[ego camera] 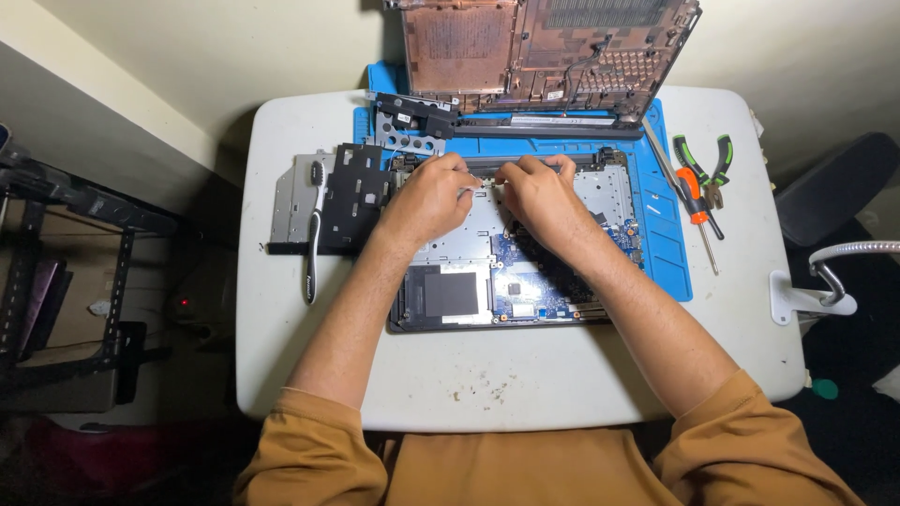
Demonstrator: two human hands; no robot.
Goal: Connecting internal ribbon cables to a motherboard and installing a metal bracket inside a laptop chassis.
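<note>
The opened laptop base (506, 253) lies flat on the blue mat (670, 253) in the middle of the white worktop (525, 375), its long axis running left to right and its rear edge pointing away from the person, toward the detached bottom cover (548, 52) leaning against the wall. Both hands work close together at that rear edge: the left hand (427, 199) and the right hand (539, 195) each have their fingertips pinched together on something small there, but what it is stays hidden under the fingers, so whether each grip is clamped on a part cannot be told. The risk, as a judgement, is that pulling or prying here could strain the exposed blue circuit board (544, 276) just beside the right wrist, or that a small part slips into the chassis. A toothbrush (312, 234) rests on the removed metal pieces (333, 197) to the left; the screwdriver (696, 201) and pliers (712, 164) lie well apart on the right
</note>
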